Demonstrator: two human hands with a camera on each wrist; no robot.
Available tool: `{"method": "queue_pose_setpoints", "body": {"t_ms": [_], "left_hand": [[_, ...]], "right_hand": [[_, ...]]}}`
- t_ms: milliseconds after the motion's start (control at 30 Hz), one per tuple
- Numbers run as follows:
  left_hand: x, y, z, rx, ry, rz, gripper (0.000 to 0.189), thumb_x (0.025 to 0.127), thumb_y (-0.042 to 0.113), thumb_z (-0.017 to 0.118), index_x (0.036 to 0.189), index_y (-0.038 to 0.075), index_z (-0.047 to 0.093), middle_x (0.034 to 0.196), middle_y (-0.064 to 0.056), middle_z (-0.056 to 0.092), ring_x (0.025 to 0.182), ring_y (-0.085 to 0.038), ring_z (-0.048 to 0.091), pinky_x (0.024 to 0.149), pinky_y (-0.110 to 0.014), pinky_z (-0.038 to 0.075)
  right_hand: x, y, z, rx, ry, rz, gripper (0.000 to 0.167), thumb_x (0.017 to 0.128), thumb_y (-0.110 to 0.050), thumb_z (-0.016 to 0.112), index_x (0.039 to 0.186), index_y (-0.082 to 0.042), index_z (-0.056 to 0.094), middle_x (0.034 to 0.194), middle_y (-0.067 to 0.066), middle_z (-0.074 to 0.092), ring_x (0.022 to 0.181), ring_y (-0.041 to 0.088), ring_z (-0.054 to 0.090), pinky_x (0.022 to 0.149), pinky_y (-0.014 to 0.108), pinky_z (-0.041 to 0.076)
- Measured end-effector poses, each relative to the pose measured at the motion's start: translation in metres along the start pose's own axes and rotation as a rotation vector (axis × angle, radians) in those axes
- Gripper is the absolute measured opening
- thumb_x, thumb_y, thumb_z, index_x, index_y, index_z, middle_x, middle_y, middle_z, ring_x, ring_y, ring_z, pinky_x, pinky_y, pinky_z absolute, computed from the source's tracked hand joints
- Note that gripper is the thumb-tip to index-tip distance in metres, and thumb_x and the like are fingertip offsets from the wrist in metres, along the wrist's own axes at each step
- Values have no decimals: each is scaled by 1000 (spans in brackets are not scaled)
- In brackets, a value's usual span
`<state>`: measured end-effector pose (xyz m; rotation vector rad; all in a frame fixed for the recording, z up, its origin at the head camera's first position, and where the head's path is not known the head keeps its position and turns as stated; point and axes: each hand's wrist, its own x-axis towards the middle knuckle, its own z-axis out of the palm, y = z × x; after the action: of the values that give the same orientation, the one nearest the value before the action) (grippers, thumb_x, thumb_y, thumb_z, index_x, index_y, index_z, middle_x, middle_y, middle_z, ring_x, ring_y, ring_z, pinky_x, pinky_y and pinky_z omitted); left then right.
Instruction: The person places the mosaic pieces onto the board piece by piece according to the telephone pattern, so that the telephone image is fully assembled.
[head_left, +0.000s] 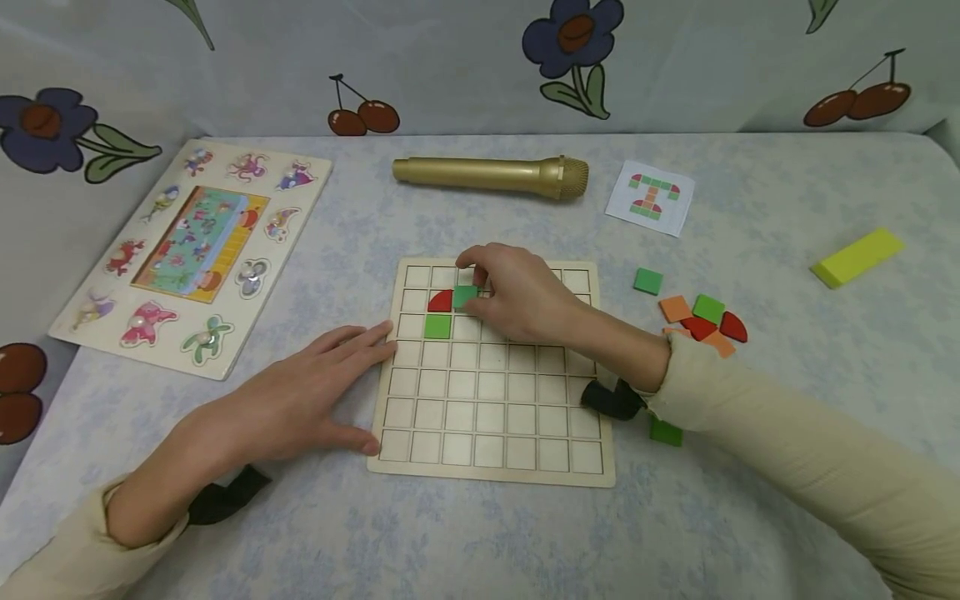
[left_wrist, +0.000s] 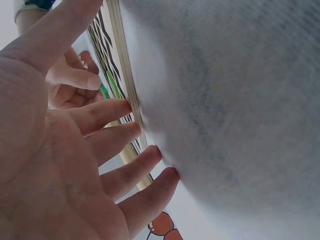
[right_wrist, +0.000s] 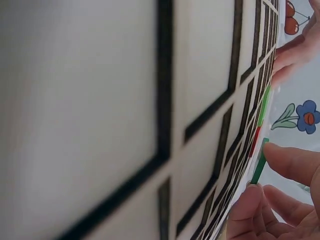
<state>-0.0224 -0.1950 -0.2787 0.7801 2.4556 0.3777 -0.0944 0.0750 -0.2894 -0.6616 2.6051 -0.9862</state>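
Note:
A square wooden grid board (head_left: 491,433) lies flat on the table. My right hand (head_left: 528,296) is over its upper part and pinches a dark green square tile (head_left: 465,297) between thumb and fingers. In the right wrist view that green tile (right_wrist: 260,161) stands tilted at the fingertips, close over the board. Just left of it a red quarter-round tile (head_left: 441,301) sits in a cell, with a light green square tile (head_left: 438,326) in the cell below. My left hand (head_left: 300,400) has its fingers spread, fingertips touching the board's left edge.
Loose orange, red and green tiles (head_left: 708,308) lie right of the board; another green tile (head_left: 666,432) is partly under the right sleeve. Behind are a gold microphone (head_left: 487,175) and a pattern card (head_left: 651,198). A yellow block (head_left: 858,258) is far right, a picture puzzle (head_left: 247,333) left.

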Motion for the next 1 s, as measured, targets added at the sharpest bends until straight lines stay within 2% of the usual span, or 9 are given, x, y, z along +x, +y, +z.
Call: {"method": "queue_pose_setpoints", "body": {"t_ms": [267,600,1000], "left_hand": [[1,1,0,2,1,-6,100,75,59,78,155,18,33,163,2,17,147,-25,17,104,-53,38],[1,1,0,9,2,-5,101,75,59,78,155,18,33,163,2,17,147,-26,17,104,-54,37],[0,0,0,12,0,2,100,76,59,78,155,18,33,164,1,16,147,-26,17,104,-54,38]], "right_hand": [[1,2,2,-41,-20,8,40,86,-5,66,125,-2,63,99,9,61,85,23,54,80,36,45],[0,4,1,-20,-39,-16,38,84,-5,66,122,-2,64,98,8,62,82,20,56,76,35,46],[-2,3,-1,-29,-50,-28,33,85,-5,66,117,-3,67,98,7,63,85,19,56,78,35,45]]}}
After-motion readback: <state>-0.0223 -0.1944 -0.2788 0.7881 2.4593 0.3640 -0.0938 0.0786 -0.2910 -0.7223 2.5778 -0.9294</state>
